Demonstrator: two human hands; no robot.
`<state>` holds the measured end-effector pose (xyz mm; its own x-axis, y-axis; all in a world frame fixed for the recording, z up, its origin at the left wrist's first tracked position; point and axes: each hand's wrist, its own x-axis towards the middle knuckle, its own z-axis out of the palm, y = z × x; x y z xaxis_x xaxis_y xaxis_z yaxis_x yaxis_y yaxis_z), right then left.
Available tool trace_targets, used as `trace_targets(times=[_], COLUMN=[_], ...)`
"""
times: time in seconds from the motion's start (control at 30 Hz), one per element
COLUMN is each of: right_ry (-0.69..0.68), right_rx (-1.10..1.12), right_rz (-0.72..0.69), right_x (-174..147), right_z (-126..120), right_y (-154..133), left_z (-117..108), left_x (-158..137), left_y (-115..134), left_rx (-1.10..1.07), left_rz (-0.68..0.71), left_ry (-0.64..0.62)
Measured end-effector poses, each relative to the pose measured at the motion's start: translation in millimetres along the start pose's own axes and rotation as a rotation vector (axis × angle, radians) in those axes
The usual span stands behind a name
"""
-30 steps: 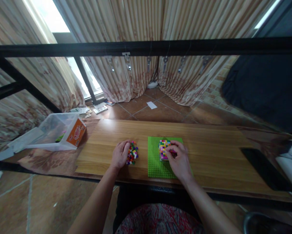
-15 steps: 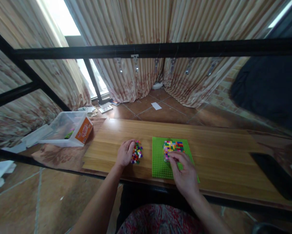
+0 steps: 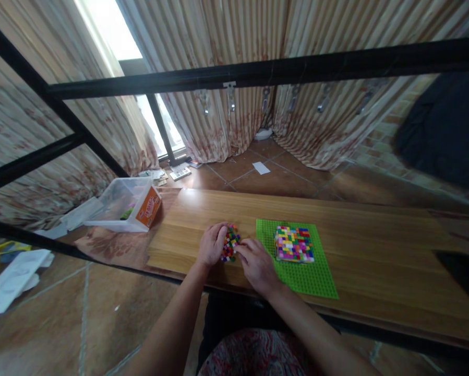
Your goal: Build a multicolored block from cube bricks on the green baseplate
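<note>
A loose pile of small multicoloured toy bricks [image 3: 230, 243] lies on the wooden table. Along the pile's left side rests my left hand [image 3: 213, 243], fingers stretched out around its edge and nothing gripped. From the right, my right hand [image 3: 256, 262] reaches the pile with thumb and fingertips pinched together on a small toy brick, mostly hidden by the fingers. To the right lies a green studded baseplate [image 3: 310, 282]. On it stands a rectangular block of many coloured bricks [image 3: 294, 244], untouched by either hand.
A clear plastic box [image 3: 119, 224] with an orange label stands at the table's left end. A dark flat object [image 3: 459, 277] lies at the right end. Black metal bars [image 3: 179, 81] cross beyond the wooden table [image 3: 375, 250], with curtains behind.
My right hand has moved left from the brick block on the baseplate to the loose pile. My left hand stays beside the pile. The whole view has shifted slightly.
</note>
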<state>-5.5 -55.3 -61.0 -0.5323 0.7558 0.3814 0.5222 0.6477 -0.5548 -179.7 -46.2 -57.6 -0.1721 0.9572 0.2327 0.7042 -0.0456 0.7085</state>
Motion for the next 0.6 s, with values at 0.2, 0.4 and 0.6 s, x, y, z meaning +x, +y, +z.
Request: trace_targets(times=[0.2,0.4,0.6], right_ry=[-0.078,-0.058,0.062], right_rx=[-0.132,-0.128,0.082], right_rz=[-0.051,-0.026,0.058], right_x=[13.0,12.5,7.9], right_z=[4.0,6.8,5.5], right_y=[-0.5,-0.6,-4.8], left_z=[-0.3,-0.6,-1.5], left_x=[-0.3,-0.5,-0.6], left_y=[0.3,1.0,1.4], left_rx=[0.005,-0.008,-0.016], left_rz=[-0.004,-0.007,0.001], left_ry=[0.005,0.013,0.013])
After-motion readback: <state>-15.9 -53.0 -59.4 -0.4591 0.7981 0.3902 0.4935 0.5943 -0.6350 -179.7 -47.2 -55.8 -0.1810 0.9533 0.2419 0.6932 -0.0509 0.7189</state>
